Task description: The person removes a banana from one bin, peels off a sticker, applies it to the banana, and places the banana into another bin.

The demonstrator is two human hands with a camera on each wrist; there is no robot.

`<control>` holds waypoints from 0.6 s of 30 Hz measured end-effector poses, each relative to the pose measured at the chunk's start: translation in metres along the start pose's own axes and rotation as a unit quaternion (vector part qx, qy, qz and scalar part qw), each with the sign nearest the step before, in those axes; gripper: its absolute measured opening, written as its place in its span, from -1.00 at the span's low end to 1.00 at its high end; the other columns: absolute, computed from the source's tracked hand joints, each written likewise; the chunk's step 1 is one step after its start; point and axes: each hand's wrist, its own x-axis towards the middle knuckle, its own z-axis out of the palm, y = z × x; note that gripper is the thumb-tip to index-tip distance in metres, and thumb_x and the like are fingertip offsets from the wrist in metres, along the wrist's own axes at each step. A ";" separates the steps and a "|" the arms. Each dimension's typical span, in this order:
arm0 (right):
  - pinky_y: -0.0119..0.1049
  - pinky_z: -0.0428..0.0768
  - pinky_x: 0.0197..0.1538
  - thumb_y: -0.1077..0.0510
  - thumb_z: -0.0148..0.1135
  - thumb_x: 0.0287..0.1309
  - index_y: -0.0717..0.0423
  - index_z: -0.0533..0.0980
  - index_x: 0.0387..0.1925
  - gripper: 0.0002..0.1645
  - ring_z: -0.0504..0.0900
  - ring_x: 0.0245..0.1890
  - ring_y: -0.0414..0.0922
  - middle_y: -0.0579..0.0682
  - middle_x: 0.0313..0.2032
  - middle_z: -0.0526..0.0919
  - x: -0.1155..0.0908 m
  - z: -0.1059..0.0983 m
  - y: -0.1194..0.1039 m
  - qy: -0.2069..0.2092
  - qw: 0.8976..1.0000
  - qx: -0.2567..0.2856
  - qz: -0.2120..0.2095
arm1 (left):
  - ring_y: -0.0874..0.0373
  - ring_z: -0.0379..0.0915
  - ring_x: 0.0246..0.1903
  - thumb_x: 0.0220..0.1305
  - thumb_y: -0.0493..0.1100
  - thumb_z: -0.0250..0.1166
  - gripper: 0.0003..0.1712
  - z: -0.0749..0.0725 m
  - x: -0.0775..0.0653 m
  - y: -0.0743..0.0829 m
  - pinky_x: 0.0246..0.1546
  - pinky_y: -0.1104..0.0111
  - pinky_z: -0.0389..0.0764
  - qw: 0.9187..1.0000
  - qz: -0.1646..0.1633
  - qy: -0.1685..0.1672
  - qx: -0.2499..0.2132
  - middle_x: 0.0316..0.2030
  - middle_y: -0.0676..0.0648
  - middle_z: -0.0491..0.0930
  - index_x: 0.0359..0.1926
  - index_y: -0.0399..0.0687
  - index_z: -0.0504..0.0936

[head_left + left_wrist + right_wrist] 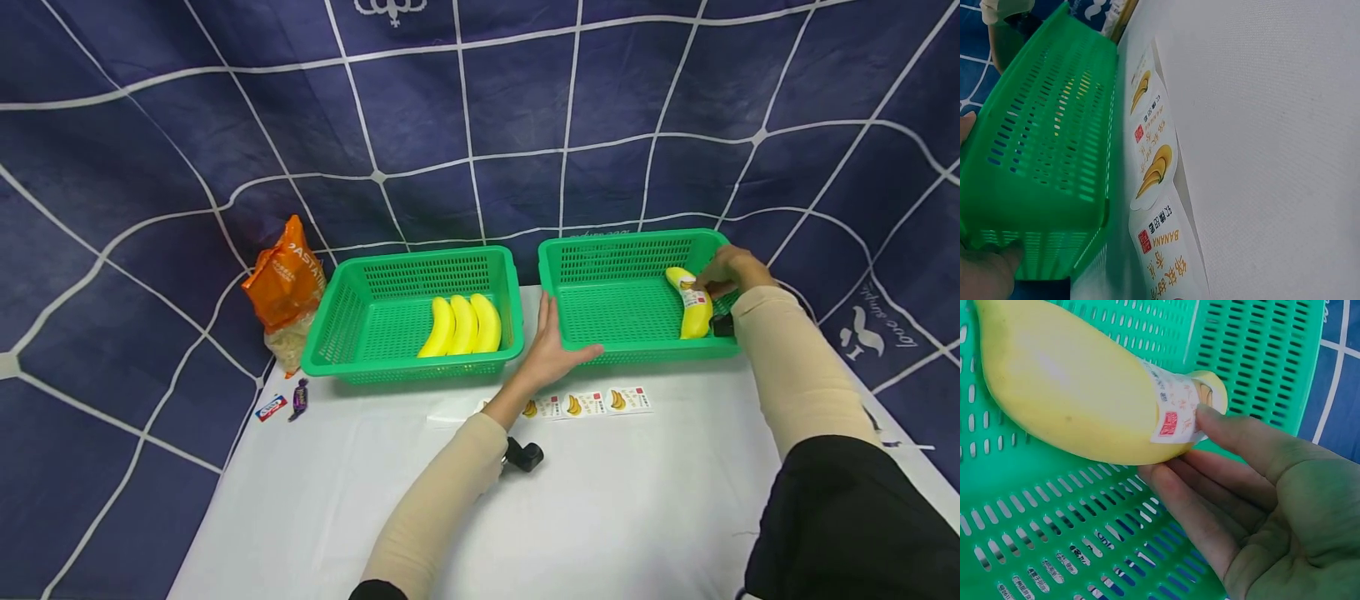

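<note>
My right hand (731,271) pinches a yellow banana (697,317) at the right end of the right green basket (611,312). In the right wrist view, the thumb lies on a white printed label (1175,406) round the banana, with fingertips under its edge. My left hand (553,352) touches the same basket at its front left corner. Its fingers point up along the left side, and the thumb stretches along the front. A strip of banana stickers (585,405) lies on the table before the basket, partly hidden by my left wrist in the head view.
The left green basket (386,325) holds three bananas (464,325) side by side. Left of it stands an orange bag (287,279), with a purple-wrapped sweet (298,400) and a small red-and-blue packet (271,407) nearby. Blue gridded cloth (510,108) hangs behind the table.
</note>
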 end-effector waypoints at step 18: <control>-0.13 0.71 -0.20 0.06 0.38 0.08 0.33 0.58 -0.38 -0.65 0.74 -0.55 -0.13 -0.04 -0.66 0.69 -0.032 -0.012 -0.005 0.060 0.996 -0.044 -0.039 | -0.08 -0.30 0.54 0.00 0.15 0.50 0.40 0.002 0.005 0.000 0.47 -0.03 0.04 1.000 0.002 0.020 -0.020 0.56 0.04 -0.52 0.55 -0.11 -0.31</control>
